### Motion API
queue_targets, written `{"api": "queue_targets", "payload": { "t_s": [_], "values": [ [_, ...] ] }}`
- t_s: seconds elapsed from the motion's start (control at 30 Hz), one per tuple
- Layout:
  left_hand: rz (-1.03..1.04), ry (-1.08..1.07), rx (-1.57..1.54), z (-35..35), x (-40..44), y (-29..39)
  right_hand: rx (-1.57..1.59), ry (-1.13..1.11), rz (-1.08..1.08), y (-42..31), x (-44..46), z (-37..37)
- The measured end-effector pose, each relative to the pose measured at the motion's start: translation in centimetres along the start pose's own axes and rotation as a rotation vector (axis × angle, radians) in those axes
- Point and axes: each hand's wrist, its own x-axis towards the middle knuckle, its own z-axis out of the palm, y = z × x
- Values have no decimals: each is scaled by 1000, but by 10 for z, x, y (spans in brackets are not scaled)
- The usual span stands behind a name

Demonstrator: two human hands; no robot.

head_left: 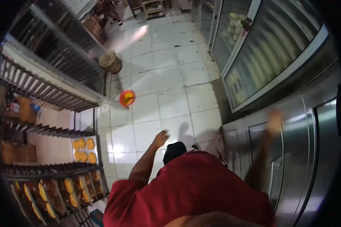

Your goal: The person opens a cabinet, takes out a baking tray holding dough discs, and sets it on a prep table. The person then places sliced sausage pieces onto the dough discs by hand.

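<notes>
My left hand (pixel 161 139) hangs in front of my body over the white tiled floor, its fingers loosely bent and apart. Nothing that it holds can be made out. Smeared by motion, my right hand (pixel 275 118) is out to the right, close to the front of a stainless steel cabinet (pixel 291 125). Whether it touches the steel, and how its fingers stand, cannot be seen. A metal handle plate (pixel 277 163) shows on the cabinet below that hand.
On the left stands a dark rack (pixel 49 170) with trays of yellow-orange baked pieces (pixel 80 143). An orange bucket (pixel 127 98) and a beige bucket (pixel 109 60) stand on the floor (pixel 174 102). Glass-doored cabinets (pixel 269 53) at right hold rows of pale dough.
</notes>
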Motion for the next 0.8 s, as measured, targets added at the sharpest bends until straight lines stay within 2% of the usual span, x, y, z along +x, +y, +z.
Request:
{"api": "queue_targets", "payload": {
  "t_s": [0.03,0.07,0.1,0.13,0.17,0.2,0.23,0.27,0.3,0.33,0.37,0.43,0.47,0.53,0.6,0.63,0.67,0.73,0.8],
  "values": [
    [-96,170,-81,-5,1,-75,108,-162,-75,-21,14,54],
    [-280,252,-138,-31,-28,-53,185,-324,-175,-50,28,101],
    [-103,510,-29,-34,-43,-110,209,-466,-275,-82,42,137],
    [-416,685,-410,-33,-62,-156,118,-644,-312,-117,59,166],
    [-461,668,-552,-28,-91,-212,145,-636,-387,-129,69,200],
    [-510,657,-692,-40,-109,-184,167,-628,-461,-130,78,232],
    [-346,265,108,-45,-128,-183,159,-629,-451,-123,89,260],
    [-32,137,907,-49,-146,-184,146,-675,-394,-113,96,290],
    [-316,44,643,-47,-135,-183,131,-716,-334,-99,104,321],
    [-578,36,366,-54,-111,-181,115,-752,-275,-83,111,353],
    [-709,31,243,-65,-86,-178,158,-749,-169,-48,110,388],
    [-726,27,161,-97,-25,-189,133,-785,111,46,85,437],
    [-691,32,142,-118,14,-190,67,-812,275,98,67,449],
    [-592,43,138,-160,93,-188,-230,-796,373,195,23,451],
    [-339,92,260,-213,182,-184,-391,-776,422,254,-10,429],
    [-99,147,428,-241,228,-179,-432,-776,434,272,-21,421],
    [-561,244,-47,-278,279,-134,-426,-868,542,268,-17,413],
    [-87,445,-297,-334,373,-101,-410,-1048,758,266,-4,405],
    [31,430,-439,-393,462,-55,-400,-1050,781,251,43,440]
  ]
}}
